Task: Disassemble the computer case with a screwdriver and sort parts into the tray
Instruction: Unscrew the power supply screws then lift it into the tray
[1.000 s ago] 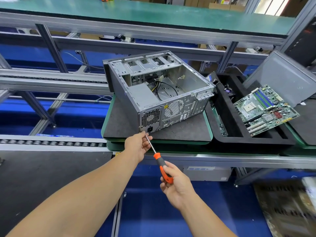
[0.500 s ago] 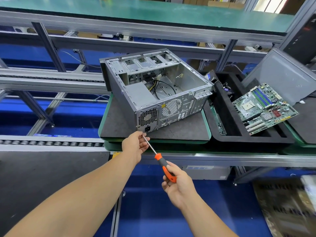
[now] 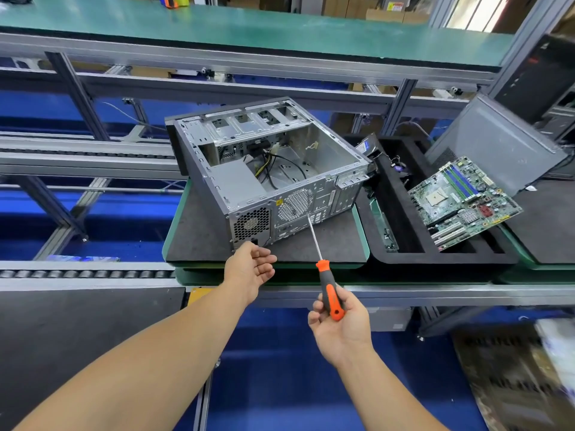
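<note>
Now | right hand [image 3: 340,325] grips screwdriver [image 3: 323,269] | tip seemingly at case [image 3: 270,178] rear

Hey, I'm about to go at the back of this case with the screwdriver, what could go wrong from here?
The open grey metal computer case sits unheld; the left hand hovers open beside it, so a push may slide it. The right hand holds the orange-handled screwdriver near its end, so the tip may slip. The green motherboard rests tilted across the black foam tray and could shift.

Left hand [image 3: 252,269] relaxed (palm up); right hand [image 3: 340,325] fingers [image 3: 315,312] curled.
</note>
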